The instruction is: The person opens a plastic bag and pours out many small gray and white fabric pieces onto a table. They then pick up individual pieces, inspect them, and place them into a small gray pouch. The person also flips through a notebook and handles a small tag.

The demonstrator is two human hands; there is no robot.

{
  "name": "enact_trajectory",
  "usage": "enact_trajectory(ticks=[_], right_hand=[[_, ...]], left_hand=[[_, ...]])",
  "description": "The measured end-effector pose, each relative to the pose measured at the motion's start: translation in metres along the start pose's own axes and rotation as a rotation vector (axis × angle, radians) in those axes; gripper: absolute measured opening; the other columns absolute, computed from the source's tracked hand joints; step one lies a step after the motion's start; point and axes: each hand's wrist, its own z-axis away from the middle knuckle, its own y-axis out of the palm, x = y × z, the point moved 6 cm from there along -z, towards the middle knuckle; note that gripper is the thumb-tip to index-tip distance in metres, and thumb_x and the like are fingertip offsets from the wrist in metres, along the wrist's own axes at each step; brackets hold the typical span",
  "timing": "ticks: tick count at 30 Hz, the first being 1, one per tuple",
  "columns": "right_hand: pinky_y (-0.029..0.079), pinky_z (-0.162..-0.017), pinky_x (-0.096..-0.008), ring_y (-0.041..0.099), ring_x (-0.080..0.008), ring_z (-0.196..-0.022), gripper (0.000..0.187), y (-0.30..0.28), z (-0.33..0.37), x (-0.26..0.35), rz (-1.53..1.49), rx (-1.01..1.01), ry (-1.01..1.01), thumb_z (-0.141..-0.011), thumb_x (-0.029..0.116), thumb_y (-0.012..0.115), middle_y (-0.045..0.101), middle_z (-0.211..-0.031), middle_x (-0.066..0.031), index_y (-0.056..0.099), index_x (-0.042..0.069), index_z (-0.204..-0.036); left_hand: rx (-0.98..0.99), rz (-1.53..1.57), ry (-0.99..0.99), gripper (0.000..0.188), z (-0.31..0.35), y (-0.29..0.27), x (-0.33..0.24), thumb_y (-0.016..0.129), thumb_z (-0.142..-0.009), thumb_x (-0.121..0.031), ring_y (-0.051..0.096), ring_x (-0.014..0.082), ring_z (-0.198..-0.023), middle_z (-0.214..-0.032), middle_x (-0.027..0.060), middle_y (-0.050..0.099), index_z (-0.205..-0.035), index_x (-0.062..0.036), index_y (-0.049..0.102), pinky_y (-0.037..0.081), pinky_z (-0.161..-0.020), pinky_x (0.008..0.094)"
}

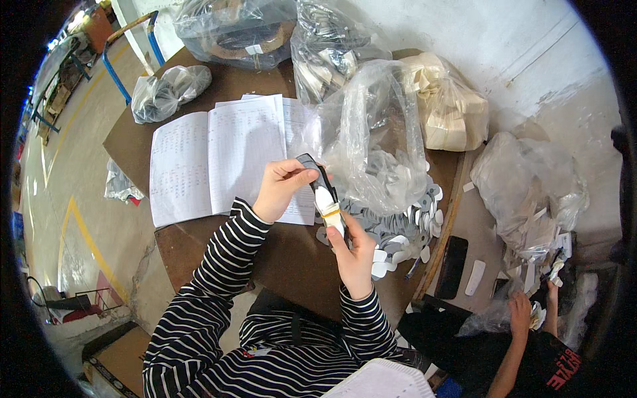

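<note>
Over the brown table, my two hands hold a slim bundle of flat grey, black and white pieces (323, 194) between them. A yellow-orange band (330, 213) circles the bundle near its lower end. My left hand (284, 187) pinches the grey upper end between thumb and fingers. Around the white lower end, below the band, close the thumb and fingers of my right hand (353, 255). Many loose flat grey and white rounded pieces (398, 242) lie in a pile just right of my right hand, partly under a clear plastic bag (378, 132).
An open notebook (182, 166) lies left of my hands. Filled plastic bags (245, 40) line the table's back. At the right, a co-worker's hands (521, 312) handle white pieces beside another bag (524, 179). A black phone (452, 266) and a pen (413, 268) lie nearby.
</note>
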Motion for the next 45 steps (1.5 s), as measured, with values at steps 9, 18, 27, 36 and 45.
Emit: enact_trajectory(ticks=[9, 18, 27, 36, 45], right_hand=[[0.048, -0.08, -0.0274, 0.061, -0.0154, -0.083, 0.024, -0.022, -0.006, -0.001, -0.05, -0.184, -0.073, -0.094, 0.005, 0.066, 0.065, -0.095, -0.0088, 0.066, -0.002, -0.117], [0.048, -0.067, -0.0238, 0.059, -0.0105, -0.072, 0.011, -0.016, 0.002, -0.038, -0.516, -0.164, 0.139, -0.095, 0.002, 0.066, 0.065, -0.089, -0.0051, 0.068, -0.005, -0.103], [0.045, -0.061, -0.0216, 0.057, -0.0082, -0.067, 0.012, -0.018, 0.002, -0.05, -0.543, -0.199, 0.296, -0.096, 0.005, 0.066, 0.064, -0.08, -0.0028, 0.069, -0.006, -0.101], [0.047, -0.065, -0.0241, 0.058, -0.0112, -0.068, 0.01, -0.027, 0.001, -0.052, -0.794, -0.408, 0.181, -0.099, 0.008, 0.063, 0.062, -0.081, -0.0018, 0.066, -0.001, -0.101], [0.049, -0.067, -0.0261, 0.059, -0.0134, -0.07, 0.011, -0.03, 0.003, -0.054, -0.859, -0.442, 0.168, -0.099, 0.01, 0.064, 0.063, -0.082, -0.0034, 0.066, 0.0, -0.103]], left_hand=[[0.156, -0.327, -0.191, 0.017, 0.009, 0.021, 0.018, 0.081, -0.084, -0.009, 0.048, 0.0006, -0.063, -0.073, -0.0052, 0.062, -0.094, 0.0011, 0.073, 0.038, -0.055, 0.0182], [0.349, -0.372, -0.276, 0.033, 0.012, 0.037, 0.03, 0.081, -0.085, -0.014, 0.056, 0.0024, -0.071, -0.089, -0.0024, 0.066, -0.113, -0.0019, 0.07, 0.048, -0.066, 0.0213], [0.516, -0.841, 0.383, 0.03, 0.013, 0.069, -0.004, 0.078, -0.077, -0.004, 0.053, 0.0283, -0.117, -0.134, 0.0112, 0.059, -0.105, -0.0102, 0.072, 0.046, -0.095, 0.0405], [0.133, -0.94, 0.775, 0.017, 0.022, 0.044, -0.02, 0.086, -0.065, -0.011, 0.057, 0.0258, -0.107, -0.112, 0.0019, 0.064, -0.075, -0.0176, 0.074, 0.042, -0.09, 0.0386], [0.09, -1.132, 0.877, 0.021, 0.03, 0.048, -0.027, 0.087, -0.059, -0.012, 0.048, 0.0327, -0.112, -0.114, 0.0078, 0.057, -0.068, -0.0189, 0.07, 0.039, -0.095, 0.0459]])
